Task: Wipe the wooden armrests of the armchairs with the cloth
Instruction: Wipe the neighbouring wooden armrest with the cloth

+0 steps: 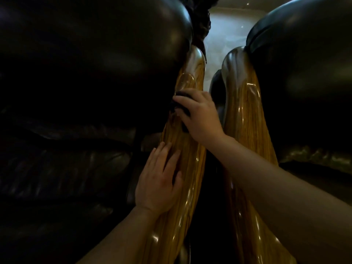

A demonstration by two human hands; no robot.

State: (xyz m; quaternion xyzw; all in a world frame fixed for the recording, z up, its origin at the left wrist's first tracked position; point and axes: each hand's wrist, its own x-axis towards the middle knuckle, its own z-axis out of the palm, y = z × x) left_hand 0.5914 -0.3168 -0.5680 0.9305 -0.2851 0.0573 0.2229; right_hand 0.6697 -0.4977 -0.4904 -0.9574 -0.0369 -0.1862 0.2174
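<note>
Two glossy wooden armrests run side by side up the middle of the head view. On the left armrest (190, 79) my right hand (200, 117) presses a dark cloth (182, 109), most of it hidden under the fingers. Lower down on that same armrest my left hand (162, 178) lies flat with its fingers spread, holding nothing. The right armrest (245, 115) stands untouched, just right of my right wrist.
A dark leather armchair (85, 73) fills the left side and a second dark armchair (308, 63) fills the right. A narrow dark gap separates the two armrests. Pale floor (228, 29) shows beyond them at the top.
</note>
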